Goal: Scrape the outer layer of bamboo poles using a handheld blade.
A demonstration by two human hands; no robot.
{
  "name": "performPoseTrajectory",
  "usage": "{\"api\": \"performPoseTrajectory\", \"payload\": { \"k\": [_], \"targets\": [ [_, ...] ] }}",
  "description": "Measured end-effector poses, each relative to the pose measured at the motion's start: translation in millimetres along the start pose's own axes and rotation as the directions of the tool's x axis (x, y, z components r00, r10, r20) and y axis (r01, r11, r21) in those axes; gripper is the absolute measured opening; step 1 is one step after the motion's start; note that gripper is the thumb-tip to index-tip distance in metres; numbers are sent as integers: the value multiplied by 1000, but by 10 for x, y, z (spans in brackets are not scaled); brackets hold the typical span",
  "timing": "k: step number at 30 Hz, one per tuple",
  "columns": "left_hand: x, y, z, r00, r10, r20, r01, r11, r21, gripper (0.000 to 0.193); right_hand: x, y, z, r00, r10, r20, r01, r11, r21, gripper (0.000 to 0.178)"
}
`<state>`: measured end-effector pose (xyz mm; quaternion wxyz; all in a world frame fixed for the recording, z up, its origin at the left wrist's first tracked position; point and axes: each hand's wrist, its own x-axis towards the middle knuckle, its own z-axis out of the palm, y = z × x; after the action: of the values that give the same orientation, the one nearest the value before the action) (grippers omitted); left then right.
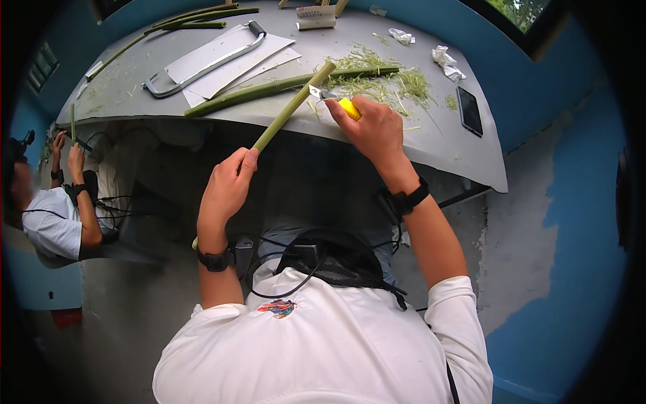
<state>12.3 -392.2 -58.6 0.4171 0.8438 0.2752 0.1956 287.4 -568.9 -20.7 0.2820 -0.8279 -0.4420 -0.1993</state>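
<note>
Stripping stage: the left hand (227, 190) clenches the near end of a green bamboo stalk (294, 106) slanting over the near desk (437, 145) edge, the right hand (374, 129) grasps a yellow-handled knife (342, 105) against it beside the shavings (383, 82); the next stroke likely demands a steady stalk.

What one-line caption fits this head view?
Left hand steadies a green stalk while right hand works it with a yellow-handled knife over the grey table.

A grey table (431, 145) carries green stalks (269, 89), a hacksaw (202, 64) on paper sheets (235, 64), shavings (383, 81), and a phone (469, 110) near its right edge.
</note>
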Motion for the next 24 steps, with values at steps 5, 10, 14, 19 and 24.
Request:
{"api": "performPoseTrajectory", "payload": {
  "k": [5,10,14,19,24],
  "targets": [
    [189,-43,114,1000,28,-11,-28,999,-19,62,-7,-29,-15,1000,-22,15,22,1000,-12,73],
    [379,63,211,998,-17,54,16,1000,14,69,-3,-22,-18,999,-35,36,35,999,7,72],
    [409,135,209,999,-35,10,35,998,47,74,1,-27,8,999,-28,35,29,999,-18,71],
    [387,149,208,999,-42,-5,42,997,62,75,20,-40,54,1000,12,27,-11,998,-60,71],
    [271,206,138,996,-77,-47,85,979,184,77,44,-21,112,997,75,-15,-76,993,-89,76]
  ]
}}
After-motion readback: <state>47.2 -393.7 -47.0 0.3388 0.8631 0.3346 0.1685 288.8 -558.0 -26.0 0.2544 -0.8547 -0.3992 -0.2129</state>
